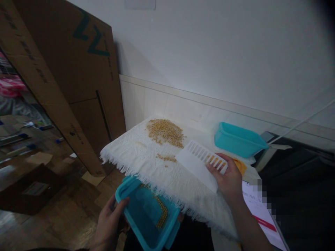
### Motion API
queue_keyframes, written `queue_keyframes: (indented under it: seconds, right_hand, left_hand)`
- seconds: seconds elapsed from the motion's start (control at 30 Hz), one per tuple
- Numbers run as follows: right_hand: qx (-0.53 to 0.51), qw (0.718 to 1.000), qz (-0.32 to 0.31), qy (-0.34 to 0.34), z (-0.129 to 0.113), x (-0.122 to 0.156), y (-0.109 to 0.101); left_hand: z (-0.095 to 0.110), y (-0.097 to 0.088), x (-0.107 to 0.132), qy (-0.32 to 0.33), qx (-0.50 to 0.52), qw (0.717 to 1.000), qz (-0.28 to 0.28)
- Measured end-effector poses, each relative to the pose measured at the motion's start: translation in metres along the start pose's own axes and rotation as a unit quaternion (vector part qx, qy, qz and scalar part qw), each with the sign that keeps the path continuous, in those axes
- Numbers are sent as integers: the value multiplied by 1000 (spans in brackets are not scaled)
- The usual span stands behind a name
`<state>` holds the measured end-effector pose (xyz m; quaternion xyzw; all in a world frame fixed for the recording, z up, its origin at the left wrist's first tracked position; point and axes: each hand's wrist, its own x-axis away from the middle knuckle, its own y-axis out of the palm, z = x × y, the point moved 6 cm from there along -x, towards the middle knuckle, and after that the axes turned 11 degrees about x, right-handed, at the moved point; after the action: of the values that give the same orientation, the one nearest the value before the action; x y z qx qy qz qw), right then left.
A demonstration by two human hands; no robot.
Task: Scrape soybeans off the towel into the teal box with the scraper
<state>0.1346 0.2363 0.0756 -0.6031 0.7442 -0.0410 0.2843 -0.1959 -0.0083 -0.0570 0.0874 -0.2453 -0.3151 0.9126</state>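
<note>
My left hand (111, 223) grips the near rim of a teal plastic lid or shallow tray (146, 212), held tilted below the table's front edge; a line of yellow beans lies in it. My right hand (229, 177) is closed on a white plastic scraper with slots (199, 164), resting on a white fringed cloth (146, 164). A pile of yellow beans (165, 131) lies on the cloth at the back, and a smaller scatter of beans (167, 158) sits just left of the scraper.
A teal container (237, 139) stands at the back right of the cloth. Large cardboard boxes (78, 69) lean on the wall at left. A paper sheet (259, 209) lies at right by a dark surface. Wooden floor below holds clutter.
</note>
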Motion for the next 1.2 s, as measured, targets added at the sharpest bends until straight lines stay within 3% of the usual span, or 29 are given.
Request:
queue_keyframes:
  seconds: [0.53, 0.7, 0.97, 1.2]
  right_hand:
    - [10, 997, -80, -3, -20, 10, 11]
    - [-8, 999, -54, 2, -16, 15, 8]
    - [-14, 995, -101, 24, -6, 24, 12]
    - [-6, 997, -72, 34, -13, 29, 9]
  left_hand:
    - [8, 5, 5, -1, 7, 1000, 7]
    - [14, 7, 8, 4, 7, 1000, 13]
    - [12, 9, 8, 0, -9, 1000, -7]
    - [10, 7, 6, 23, -5, 1000, -7]
